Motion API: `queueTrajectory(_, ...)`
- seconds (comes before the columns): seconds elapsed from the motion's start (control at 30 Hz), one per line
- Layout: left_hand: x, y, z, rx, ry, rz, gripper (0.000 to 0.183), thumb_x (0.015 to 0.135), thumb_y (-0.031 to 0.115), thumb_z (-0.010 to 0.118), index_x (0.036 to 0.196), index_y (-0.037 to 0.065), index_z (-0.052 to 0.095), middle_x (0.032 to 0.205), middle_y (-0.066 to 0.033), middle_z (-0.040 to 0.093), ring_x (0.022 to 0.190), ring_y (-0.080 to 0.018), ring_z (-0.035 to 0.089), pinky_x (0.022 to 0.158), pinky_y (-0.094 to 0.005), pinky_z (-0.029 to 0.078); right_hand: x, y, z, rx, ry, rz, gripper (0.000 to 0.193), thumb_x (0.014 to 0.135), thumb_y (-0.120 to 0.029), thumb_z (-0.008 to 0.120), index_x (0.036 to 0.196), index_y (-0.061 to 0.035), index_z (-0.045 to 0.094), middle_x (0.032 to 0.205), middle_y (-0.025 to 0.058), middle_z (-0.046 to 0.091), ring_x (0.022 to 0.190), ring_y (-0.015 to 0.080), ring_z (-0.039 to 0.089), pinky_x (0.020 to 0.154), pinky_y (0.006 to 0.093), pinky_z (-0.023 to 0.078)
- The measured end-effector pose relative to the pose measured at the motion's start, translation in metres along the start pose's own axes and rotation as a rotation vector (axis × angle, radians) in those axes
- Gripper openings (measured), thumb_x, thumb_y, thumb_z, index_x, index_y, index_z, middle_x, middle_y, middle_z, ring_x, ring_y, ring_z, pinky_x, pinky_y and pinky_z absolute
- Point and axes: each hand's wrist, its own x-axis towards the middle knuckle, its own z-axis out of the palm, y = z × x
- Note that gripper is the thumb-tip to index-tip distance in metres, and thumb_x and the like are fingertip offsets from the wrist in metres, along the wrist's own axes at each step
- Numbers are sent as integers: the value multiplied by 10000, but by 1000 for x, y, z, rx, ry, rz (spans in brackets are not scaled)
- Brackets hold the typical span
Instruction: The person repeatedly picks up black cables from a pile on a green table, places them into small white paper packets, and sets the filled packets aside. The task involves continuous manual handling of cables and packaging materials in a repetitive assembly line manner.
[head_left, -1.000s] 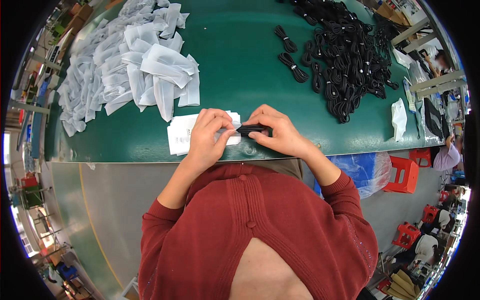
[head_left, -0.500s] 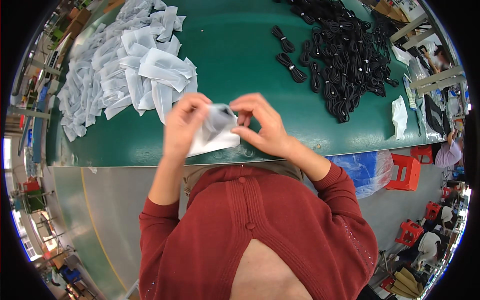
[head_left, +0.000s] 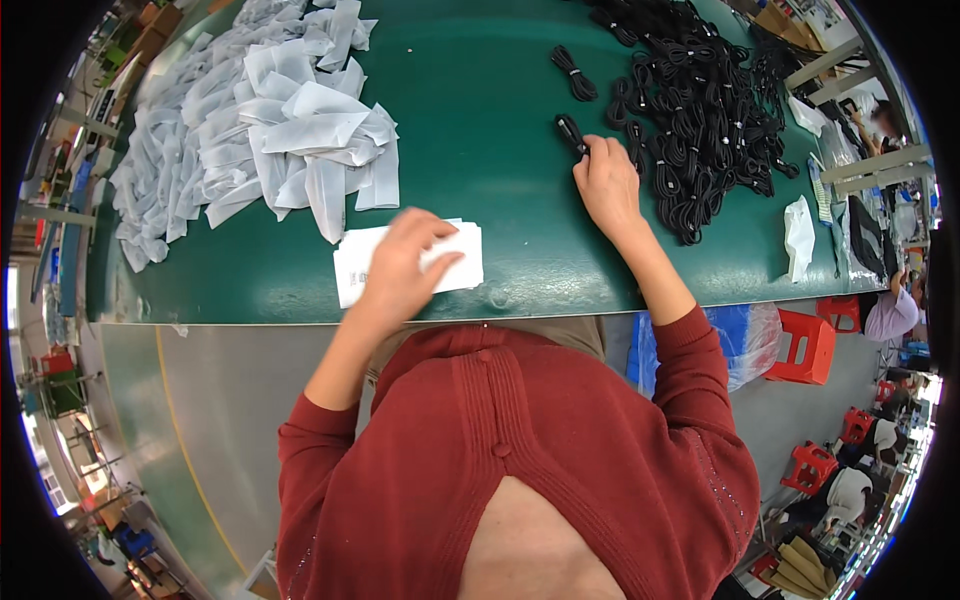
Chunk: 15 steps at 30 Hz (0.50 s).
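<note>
Work has been shifted to another cable bundle (head_left: 569, 132), touched by the right hand (head_left: 608, 184) (grip unclear); left hand (head_left: 402, 266) half-open, seemingly empty, above white papers (head_left: 467, 256).

Worktop (head_left: 480, 120): plain green. My cardigan (head_left: 400, 480): dark red, pale glittery specks on the sleeves. I've got translucent whitish-grey pouches (head_left: 290, 130) toward the worktop's left edge, black cable coils (head_left: 700, 130) toward its right. Slips (head_left: 465, 271) by near edge: white, dark print.
</note>
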Motion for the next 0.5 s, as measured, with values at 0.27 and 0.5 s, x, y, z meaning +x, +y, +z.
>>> queueTrajectory(0.27,-13,-13,31,58,46,-24,103,805,21,710,862,11,625,822,-94,595,724,-218,583,663,-329,479,-34,-65,-44,644,-231,17,226,908,-31,582,1119,3,652,803,114,578,657,205,562,611,312,453)
queueTrajectory(0.5,-13,-10,23,-233,74,-245,71,837,-12,681,855,-5,613,774,-55,565,666,-138,506,637,-263,426,-48,-78,-68,562,-235,-277,302,825,-9,655,1125,-42,638,875,101,574,677,270,623,593,380,510)
